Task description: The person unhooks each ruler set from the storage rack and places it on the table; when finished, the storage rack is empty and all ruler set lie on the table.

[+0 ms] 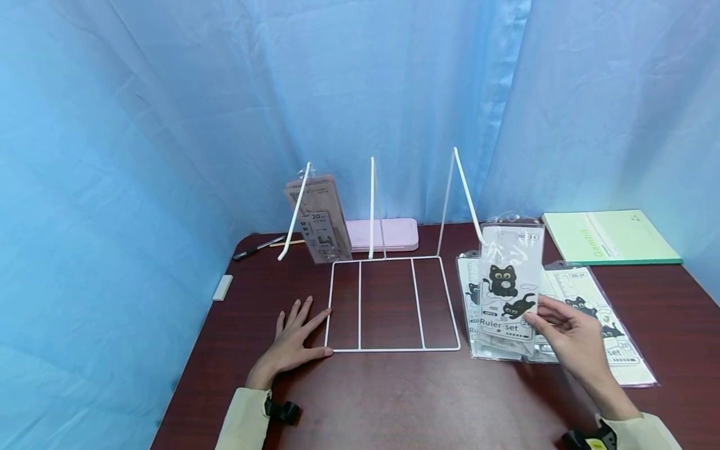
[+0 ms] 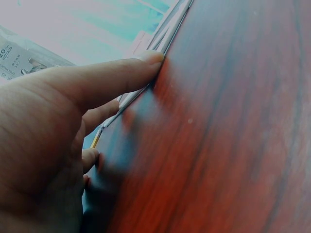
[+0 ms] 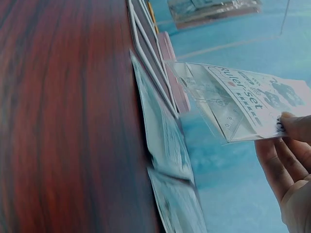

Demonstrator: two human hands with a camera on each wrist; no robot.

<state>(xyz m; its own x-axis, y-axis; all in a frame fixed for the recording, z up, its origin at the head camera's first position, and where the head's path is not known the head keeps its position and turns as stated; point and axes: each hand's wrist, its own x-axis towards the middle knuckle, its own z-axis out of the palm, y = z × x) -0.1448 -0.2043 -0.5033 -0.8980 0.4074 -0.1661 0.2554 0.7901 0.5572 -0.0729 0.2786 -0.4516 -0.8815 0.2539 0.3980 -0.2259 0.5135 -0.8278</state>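
Observation:
My right hand [image 1: 575, 337] pinches a clear packet marked "Ruler-set" [image 1: 509, 250] by its lower right edge, thumb in front and fingers behind. The packet, printed with black cats, is held up over other ruler packets [image 1: 610, 319] lying on the table. In the right wrist view, clear rulers show inside the ruler packet [image 3: 243, 97]. Fingers spread and straight, my left hand [image 1: 292, 340] rests at the left side of a white wire rack [image 1: 394, 350]. Its thumb touches the front left corner of the base. A ruler packet [image 1: 320, 212] hangs on the rack's left prong.
Behind the rack lies a pink case [image 1: 396, 234]. A green notebook [image 1: 613, 234] sits at the back right. On the left are a black pen [image 1: 255, 249] and a white eraser [image 1: 222, 287]. Blue curtains [image 1: 337, 81] enclose the brown table [image 1: 405, 400].

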